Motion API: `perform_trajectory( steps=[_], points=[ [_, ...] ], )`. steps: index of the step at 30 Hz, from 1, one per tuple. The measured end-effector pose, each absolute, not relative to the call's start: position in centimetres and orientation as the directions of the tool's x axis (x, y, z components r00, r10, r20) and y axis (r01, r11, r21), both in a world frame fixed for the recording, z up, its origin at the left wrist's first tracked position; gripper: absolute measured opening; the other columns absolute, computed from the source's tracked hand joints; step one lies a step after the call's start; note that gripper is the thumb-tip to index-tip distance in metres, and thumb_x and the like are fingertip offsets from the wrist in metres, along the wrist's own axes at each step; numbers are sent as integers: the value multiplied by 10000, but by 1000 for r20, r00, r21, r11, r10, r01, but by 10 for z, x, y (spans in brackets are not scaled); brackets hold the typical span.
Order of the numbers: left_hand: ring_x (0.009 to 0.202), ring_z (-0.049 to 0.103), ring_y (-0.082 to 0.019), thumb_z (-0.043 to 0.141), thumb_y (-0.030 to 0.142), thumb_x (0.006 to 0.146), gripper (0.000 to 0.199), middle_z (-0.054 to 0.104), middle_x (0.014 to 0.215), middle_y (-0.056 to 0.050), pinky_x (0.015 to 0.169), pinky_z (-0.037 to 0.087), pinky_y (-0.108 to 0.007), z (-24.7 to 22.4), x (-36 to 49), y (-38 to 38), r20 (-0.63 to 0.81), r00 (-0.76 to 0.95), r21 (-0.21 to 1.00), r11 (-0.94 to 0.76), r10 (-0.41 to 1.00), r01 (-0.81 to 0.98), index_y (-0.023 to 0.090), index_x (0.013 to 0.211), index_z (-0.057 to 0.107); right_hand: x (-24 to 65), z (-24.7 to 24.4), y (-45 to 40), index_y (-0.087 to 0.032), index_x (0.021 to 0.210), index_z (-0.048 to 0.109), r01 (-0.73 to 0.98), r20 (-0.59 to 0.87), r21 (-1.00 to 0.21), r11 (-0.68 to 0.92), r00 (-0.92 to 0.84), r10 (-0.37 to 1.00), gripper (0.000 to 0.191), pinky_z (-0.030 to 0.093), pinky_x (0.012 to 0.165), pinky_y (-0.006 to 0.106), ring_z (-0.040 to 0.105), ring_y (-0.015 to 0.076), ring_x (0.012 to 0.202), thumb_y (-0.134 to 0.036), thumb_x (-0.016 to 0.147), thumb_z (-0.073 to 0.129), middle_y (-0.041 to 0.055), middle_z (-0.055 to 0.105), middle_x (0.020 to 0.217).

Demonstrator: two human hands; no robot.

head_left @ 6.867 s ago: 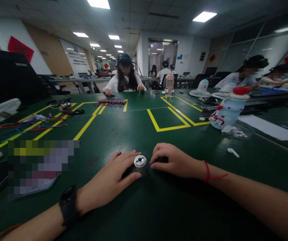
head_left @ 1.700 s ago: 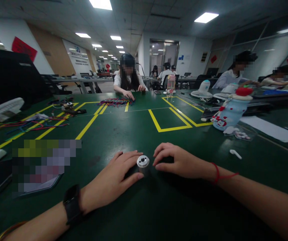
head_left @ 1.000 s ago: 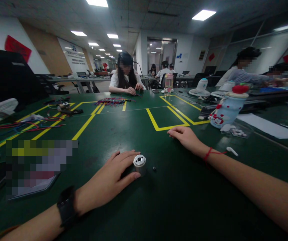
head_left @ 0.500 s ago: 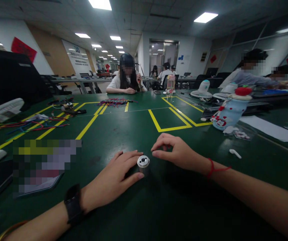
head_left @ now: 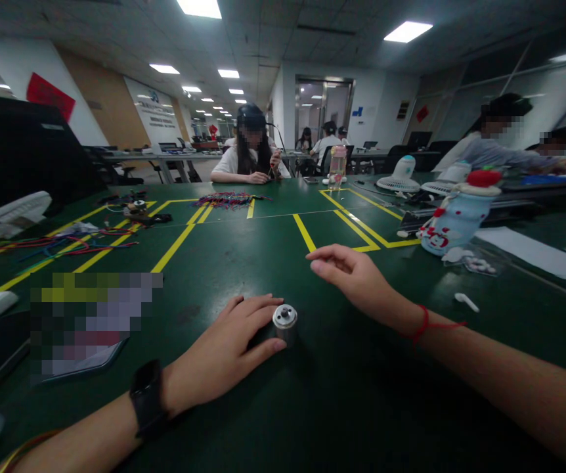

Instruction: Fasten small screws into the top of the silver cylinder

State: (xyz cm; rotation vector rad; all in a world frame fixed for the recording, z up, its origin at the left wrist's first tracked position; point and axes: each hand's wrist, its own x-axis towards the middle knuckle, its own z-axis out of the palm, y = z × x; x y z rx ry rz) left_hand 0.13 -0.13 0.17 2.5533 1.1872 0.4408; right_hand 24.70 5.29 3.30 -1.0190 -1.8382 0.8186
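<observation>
A small silver cylindrical motor (head_left: 285, 325) stands upright on the green table, with a short shaft stub and dark holes on its top face. My left hand (head_left: 231, 345), with a black watch at the wrist, lies low on the table and closes around the motor's left side, thumb in front and fingers behind. My right hand (head_left: 349, 272), a red string on its wrist, hovers beyond the motor to the right, apart from it. Its fingers are curled and the thumb and forefinger tips lie together; whatever is between them, if anything, is hidden.
Loose coloured wires (head_left: 81, 243) and a bundle of wires (head_left: 231, 200) lie on the taped table. At right are a light blue bottle (head_left: 453, 220), a white earbud (head_left: 467, 302) and white paper (head_left: 539, 253). A person (head_left: 251, 154) sits opposite.
My right hand has moved away from the motor, upward and to the right. A shaft stub on the motor's top shows more clearly now. My left hand stays around the motor.
</observation>
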Motion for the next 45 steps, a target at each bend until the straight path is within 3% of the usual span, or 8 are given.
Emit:
perform_trajectory(
  steps=[4, 9, 16, 22, 24, 30, 34, 45],
  points=[
    [1323, 373, -240, 469, 426, 958, 409, 433, 1439, -18, 1099, 271, -492, 1, 0, 0, 124, 615, 393, -607, 779, 690, 331, 1353, 420, 288, 13, 91, -152, 882, 671, 344, 257, -907, 242, -1, 966, 305, 395, 542, 262, 505, 116, 588, -437, 791, 610, 29, 618, 767],
    [1333, 364, -243, 466, 432, 958, 415, 427, 1446, -16, 1108, 243, -516, 0, -2, 1, 117, 609, 398, -599, 785, 695, 341, 1359, 407, 310, -7, 110, -129, 887, 650, 361, 222, -915, 180, 77, 972, 336, 353, 466, 255, 480, 108, 518, -441, 791, 568, 32, 602, 710],
    [1331, 366, -244, 468, 432, 957, 414, 426, 1447, -19, 1094, 277, -502, 1, -1, -1, 123, 608, 403, -599, 784, 691, 339, 1356, 413, 301, -6, 103, -138, 889, 673, 498, 260, -829, 253, -58, 964, 338, 408, 555, 279, 534, 142, 620, -434, 843, 518, 50, 630, 752],
    [1318, 389, -254, 481, 439, 947, 425, 453, 1430, -17, 1099, 257, -513, 0, 0, 1, 140, 603, 390, -604, 785, 695, 340, 1356, 421, 269, 13, 66, -218, 796, 723, 559, 252, -664, 497, -458, 852, 101, 412, 832, 348, 575, 197, 884, -296, 730, 719, 33, 671, 893],
    [1312, 396, -255, 485, 434, 946, 427, 456, 1427, -18, 1104, 240, -523, -1, 0, 1, 139, 604, 385, -605, 785, 697, 343, 1357, 416, 253, 20, 48, -222, 901, 710, 512, 268, -580, 633, -614, 742, 132, 410, 867, 353, 573, 187, 933, -264, 857, 593, 42, 663, 958],
    [1281, 429, -263, 495, 416, 944, 411, 473, 1407, -27, 1096, 243, -536, 1, 2, -1, 170, 612, 363, -627, 772, 689, 345, 1345, 435, 222, 32, 20, -241, 903, 699, 434, 452, -571, 697, -542, 708, 115, 389, 947, 377, 533, 198, 1047, -320, 834, 652, 41, 601, 1099],
    [1280, 428, -258, 499, 410, 944, 411, 468, 1410, -37, 1087, 284, -504, 1, 2, -1, 180, 612, 369, -629, 770, 684, 323, 1342, 442, 226, 34, 27, -224, 875, 682, 346, 506, -660, 667, -452, 735, 103, 420, 922, 347, 563, 177, 1009, -312, 847, 638, 38, 615, 1047],
    [1330, 370, -250, 478, 446, 949, 427, 437, 1441, -9, 1110, 222, -535, -1, -2, 1, 122, 605, 384, -600, 787, 702, 358, 1359, 398, 262, 13, 37, -284, 908, 737, 511, 174, -503, 697, -730, 661, 141, 369, 929, 425, 506, 221, 1052, -367, 825, 659, 35, 600, 1089]
  ],
)
